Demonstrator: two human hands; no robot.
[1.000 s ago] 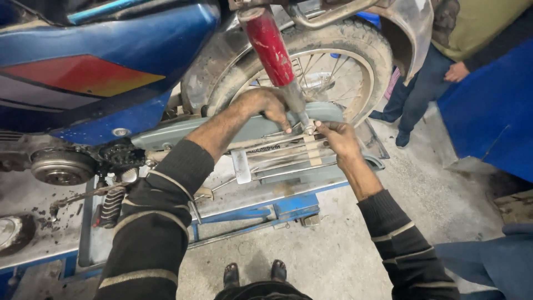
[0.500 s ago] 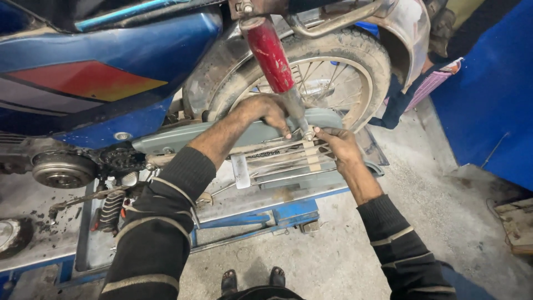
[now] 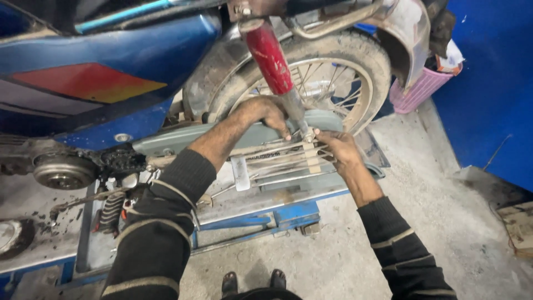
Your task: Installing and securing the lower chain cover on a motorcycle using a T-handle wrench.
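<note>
A blue motorcycle stands on a lift table, its dusty rear wheel (image 3: 344,61) and red shock absorber (image 3: 270,55) right in front of me. My left hand (image 3: 265,113) wraps around the lower end of the shock, just above the grey chain cover (image 3: 183,139). My right hand (image 3: 338,149) pinches at the shock's lower mount, fingertips on a small bolt or nut beside the metal leg guard bars (image 3: 283,164). Both forearms wear dark striped sleeves.
A blue lift table (image 3: 277,214) carries the bike. Left lie an engine sprocket cover (image 3: 64,172), a spring (image 3: 111,211) and greasy parts. A pink basket (image 3: 419,89) sits behind the wheel by a blue wall (image 3: 488,83). My shoes (image 3: 252,283) stand on the concrete floor.
The view has drifted left and closer. A person standing at the upper right has left the frame, and the pink basket now shows. Both hands stay at the shock's lower mount.
</note>
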